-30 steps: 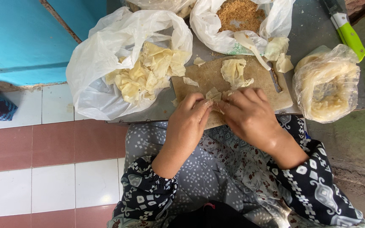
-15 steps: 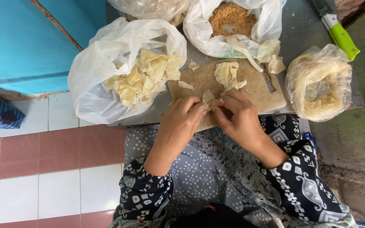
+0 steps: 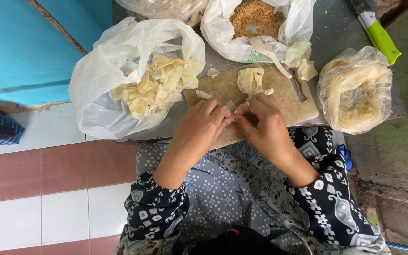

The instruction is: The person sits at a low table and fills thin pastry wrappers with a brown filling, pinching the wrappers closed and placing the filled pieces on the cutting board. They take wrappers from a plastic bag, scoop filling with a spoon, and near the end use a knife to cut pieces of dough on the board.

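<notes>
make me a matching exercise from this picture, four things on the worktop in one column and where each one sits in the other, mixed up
Things
1. green-handled knife
2. clear plastic bag of pale round wrapper sheets
3. white plastic bag of brown crumbly filling
4. white plastic bag of folded pale yellow pieces

Places
A. left of the wooden cutting board
B. right of the board, at the worktop's edge
C. far right corner, beyond the clear bag
D. behind the board, at the top of the view

Pairs: 1-C, 2-B, 3-D, 4-A
</notes>
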The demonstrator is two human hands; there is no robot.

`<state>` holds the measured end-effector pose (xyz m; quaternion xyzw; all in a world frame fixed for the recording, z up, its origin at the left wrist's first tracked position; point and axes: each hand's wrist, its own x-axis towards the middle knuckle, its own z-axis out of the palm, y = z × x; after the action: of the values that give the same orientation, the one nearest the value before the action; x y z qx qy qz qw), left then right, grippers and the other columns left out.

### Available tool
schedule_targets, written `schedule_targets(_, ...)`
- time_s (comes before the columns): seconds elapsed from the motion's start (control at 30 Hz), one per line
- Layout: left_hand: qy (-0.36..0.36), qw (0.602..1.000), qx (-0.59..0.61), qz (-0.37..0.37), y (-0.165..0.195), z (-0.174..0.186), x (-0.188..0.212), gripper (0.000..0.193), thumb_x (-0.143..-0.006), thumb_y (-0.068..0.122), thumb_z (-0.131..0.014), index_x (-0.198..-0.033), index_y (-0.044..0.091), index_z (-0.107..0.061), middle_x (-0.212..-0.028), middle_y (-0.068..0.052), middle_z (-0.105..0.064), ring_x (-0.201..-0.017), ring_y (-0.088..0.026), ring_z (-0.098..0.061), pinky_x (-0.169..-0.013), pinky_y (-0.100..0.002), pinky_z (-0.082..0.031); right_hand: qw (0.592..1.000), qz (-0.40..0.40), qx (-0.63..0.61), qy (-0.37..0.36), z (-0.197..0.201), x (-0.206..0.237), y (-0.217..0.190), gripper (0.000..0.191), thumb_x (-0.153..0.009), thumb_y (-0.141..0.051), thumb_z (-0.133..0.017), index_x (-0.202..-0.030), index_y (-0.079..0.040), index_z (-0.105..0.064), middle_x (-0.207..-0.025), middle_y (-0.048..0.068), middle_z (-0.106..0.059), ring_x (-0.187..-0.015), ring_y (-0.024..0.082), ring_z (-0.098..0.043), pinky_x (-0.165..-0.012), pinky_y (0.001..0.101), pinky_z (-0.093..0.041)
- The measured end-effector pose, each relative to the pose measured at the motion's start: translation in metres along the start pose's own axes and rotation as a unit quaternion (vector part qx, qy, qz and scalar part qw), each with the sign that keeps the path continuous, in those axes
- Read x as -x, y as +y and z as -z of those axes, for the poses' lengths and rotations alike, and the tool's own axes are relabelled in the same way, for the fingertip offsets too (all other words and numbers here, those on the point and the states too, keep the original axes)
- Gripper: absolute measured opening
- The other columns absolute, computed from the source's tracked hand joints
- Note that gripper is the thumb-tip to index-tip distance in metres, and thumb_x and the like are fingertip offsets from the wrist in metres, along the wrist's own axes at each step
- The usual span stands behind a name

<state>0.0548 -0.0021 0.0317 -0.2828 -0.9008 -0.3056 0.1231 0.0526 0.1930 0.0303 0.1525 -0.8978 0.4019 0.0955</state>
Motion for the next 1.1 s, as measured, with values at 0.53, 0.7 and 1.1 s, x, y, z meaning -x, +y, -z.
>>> schedule_targets(0.53,0.003,0.994,0.094,0.048,-0.010,0.008,-0.008,0.010,-0.095,0.014,-0.069,-0.098,0.005,-0.065,-0.095,-0.009,-0.065,-0.091,-0.030,-0.065,-0.080,-0.043,-0.052,0.985,0.149,0.077,-0.030,0.004,-0.007,0.007,0.017,-0.089,-0.010,-0.078,-0.103,-0.003,-0.071,-0.101,0.010,-0.063,-0.094,0.032,-0.060,-0.084,0.0416,-0.047)
schedule_targets(0.7,0.038,0.998,0.048,-0.019,-0.011,0.008,0.005,0.019,-0.092,0.020,-0.072,-0.103,0.005,-0.067,-0.098,-0.009,-0.062,-0.094,-0.031,-0.062,-0.081,-0.044,-0.050,0.977,0.181,0.105,-0.042,0.010,-0.002,0.007,0.026,-0.082,-0.017,-0.079,-0.103,-0.003,-0.073,-0.100,0.012,-0.063,-0.096,0.032,-0.058,-0.083,0.0430,-0.044)
schedule_targets(1.1,-0.037,0.980,0.079,0.178,-0.017,-0.011,-0.024,0.017,-0.090,0.022,-0.074,-0.086,0.006,-0.069,-0.085,-0.009,-0.068,-0.085,-0.032,-0.068,-0.074,-0.044,-0.052,1.000,-0.012,0.021,-0.018,0.002,-0.015,0.000,0.016,-0.086,-0.011,-0.073,-0.095,-0.001,-0.064,-0.098,0.015,-0.061,-0.093,0.035,-0.060,-0.081,0.0415,-0.048)
